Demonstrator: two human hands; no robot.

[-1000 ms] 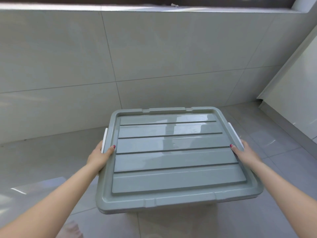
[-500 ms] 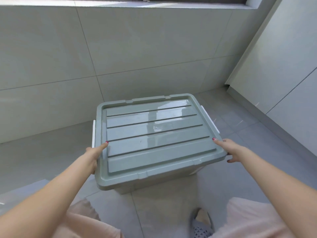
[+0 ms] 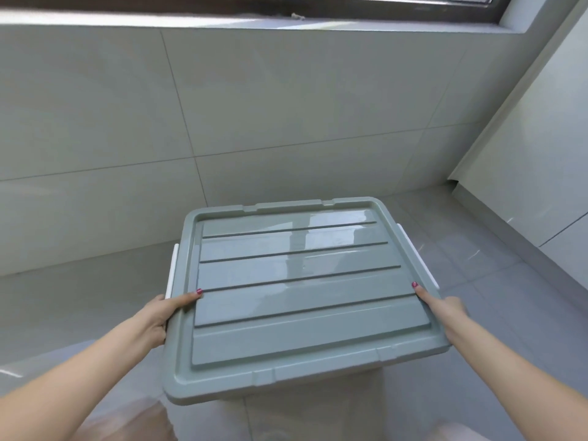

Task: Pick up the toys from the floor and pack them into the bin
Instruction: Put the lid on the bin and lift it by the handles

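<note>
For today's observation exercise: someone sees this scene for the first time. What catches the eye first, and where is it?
The grey-green ribbed lid on the bin fills the lower centre. Both hands grip its side edges: the left hand on the left, the right hand on the right, thumbs with red nails on top. Behind rises a pale tiled wall, with a window sill above.

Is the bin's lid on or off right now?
On: the grey lid covers the bin, both hands gripping its side edges. Contents cannot be seen.
</note>
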